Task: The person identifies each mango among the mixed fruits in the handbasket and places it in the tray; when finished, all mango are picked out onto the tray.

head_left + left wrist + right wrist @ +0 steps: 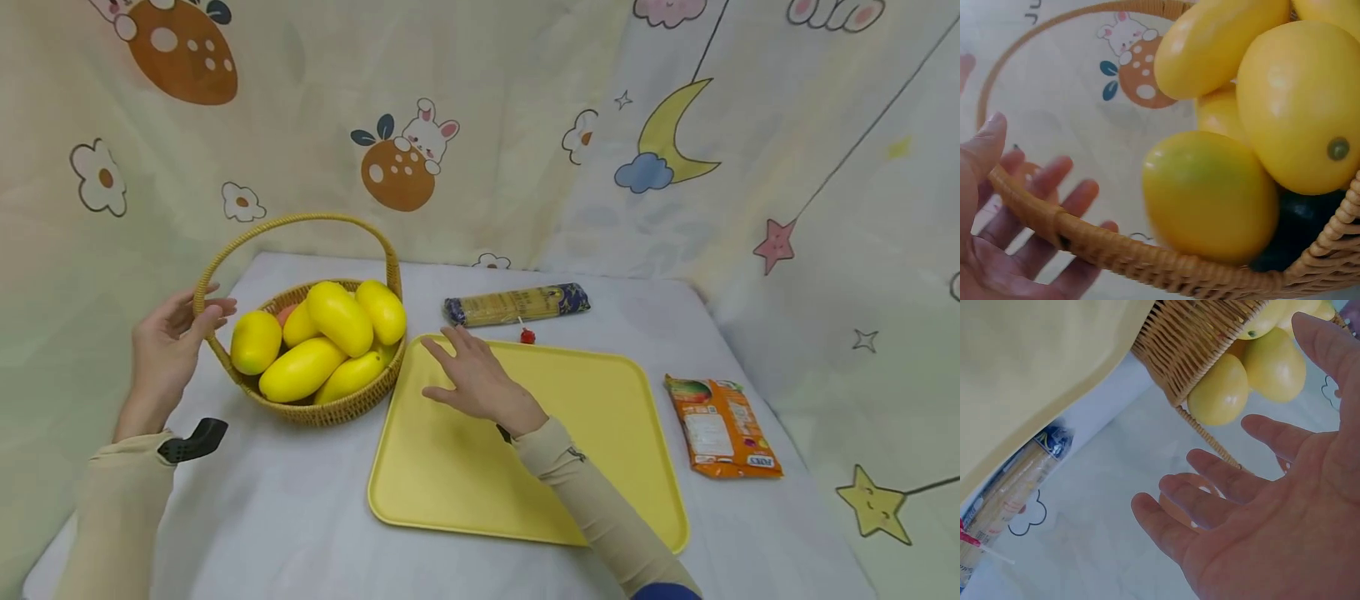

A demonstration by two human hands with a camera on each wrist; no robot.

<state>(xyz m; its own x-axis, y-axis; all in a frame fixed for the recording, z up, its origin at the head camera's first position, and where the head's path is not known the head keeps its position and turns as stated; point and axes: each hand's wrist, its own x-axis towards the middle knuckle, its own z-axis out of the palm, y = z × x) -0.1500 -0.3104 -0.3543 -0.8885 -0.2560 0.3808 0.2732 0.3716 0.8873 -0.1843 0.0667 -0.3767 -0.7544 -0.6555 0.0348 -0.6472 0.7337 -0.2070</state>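
Note:
A wicker basket [322, 411] with a tall hooped handle [300, 218] stands on the left, heaped with several yellow mangoes [339, 317]. Among them show a reddish fruit [286, 313] and, low in the basket, something dark green [1307, 222]. My left hand [168, 342] is at the left foot of the handle, its loosely spread fingers behind the hoop and the thumb on the near side. My right hand [483, 379] hovers palm down over the upper left of the yellow tray [517, 529], beside the basket, fingers spread and holding nothing.
Behind the tray lies a long clear packet of dried noodles [517, 305] with blue ends. A red lollipop [528, 336] sits between packet and tray. An orange snack bag [722, 427] lies right of the tray. Printed cloth [510, 167] hangs behind the white table [285, 500].

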